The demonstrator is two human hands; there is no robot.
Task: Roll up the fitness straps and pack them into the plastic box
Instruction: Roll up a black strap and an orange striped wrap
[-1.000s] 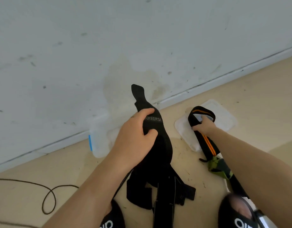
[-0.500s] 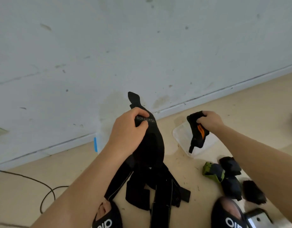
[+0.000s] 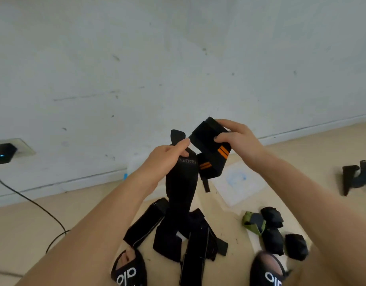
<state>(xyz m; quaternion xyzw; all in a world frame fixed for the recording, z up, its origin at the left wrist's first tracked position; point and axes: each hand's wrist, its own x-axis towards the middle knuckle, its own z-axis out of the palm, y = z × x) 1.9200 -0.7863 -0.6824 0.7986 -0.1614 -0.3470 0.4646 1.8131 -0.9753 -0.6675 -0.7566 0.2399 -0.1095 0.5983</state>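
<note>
Right now the orange-striped strap point(image 3: 211, 150) is up in the air in front of the wall, folded into a thick black wad, and the right hand point(image 3: 238, 139) grips its top end, thumb curled onto the near face and fingers wrapped over the far edge. Just beside it the left hand point(image 3: 167, 158) pinches the upper end of the long black strap point(image 3: 181, 182), thumb and forefinger closed on it just below its pointed tip, and that forefinger tip touches the corner of the striped wad. The long strap hangs straight down and its lower end meets the pile of loose black straps point(image 3: 178, 238) on the floor between the two feet. To the right of the pile sit the rolled straps point(image 3: 275, 232), black bundles with one olive-green piece, close together. Beyond them the clear lid point(image 3: 238, 182) lies flat on the floor near the skirting. Part of the plastic box point(image 3: 134, 162) shows behind the left wrist, against the wall. Far right lies a dark clamp-like object point(image 3: 357, 176); far left, a charger point(image 3: 3, 152) in a socket trails its cable across open floor
</note>
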